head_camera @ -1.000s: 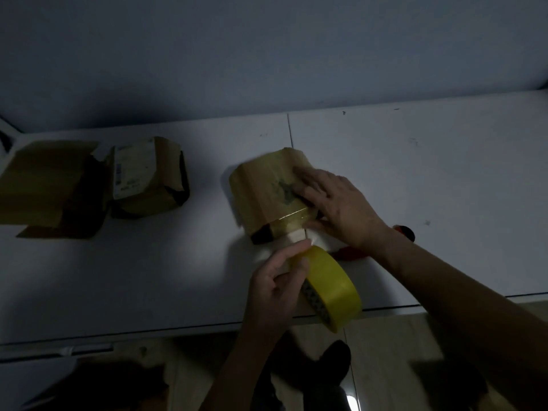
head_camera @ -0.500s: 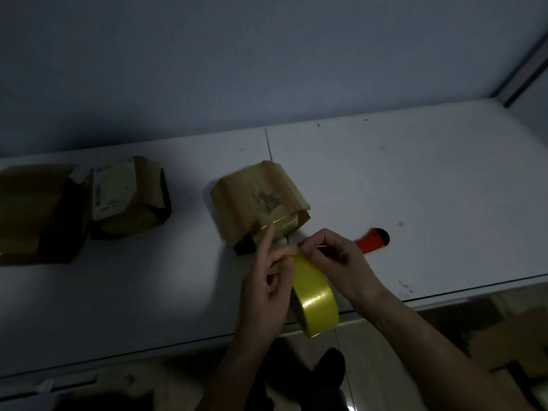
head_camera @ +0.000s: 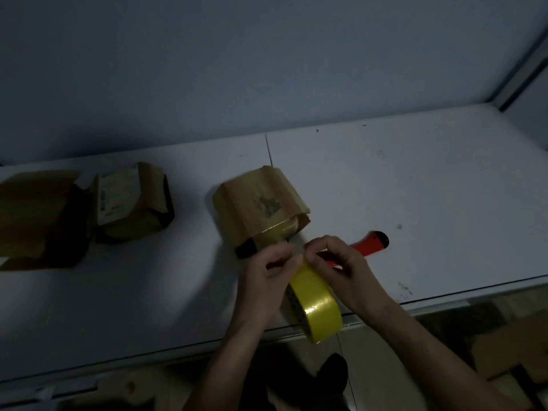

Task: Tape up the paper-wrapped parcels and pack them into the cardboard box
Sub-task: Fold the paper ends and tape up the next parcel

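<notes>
A brown paper-wrapped parcel [head_camera: 261,206] lies in the middle of the white table [head_camera: 415,188], with a strip of yellow tape across its near end. Just in front of it, my left hand [head_camera: 267,280] holds a roll of yellow tape [head_camera: 314,304] on edge. My right hand [head_camera: 341,262] pinches the tape at the top of the roll, fingertips meeting those of the left hand. A second wrapped parcel [head_camera: 130,203] with a white label sits to the left. The open cardboard box [head_camera: 35,218] stands at the far left.
A red-handled cutter [head_camera: 370,243] lies on the table just behind my right hand. The table's front edge runs under my wrists. A wall rises behind the table. Cardboard pieces [head_camera: 504,351] lie on the floor at the lower right.
My right hand left the parcel's top and came down to the tape roll. Both hands now pinch the tape at the roll. The view shifted to the right.
</notes>
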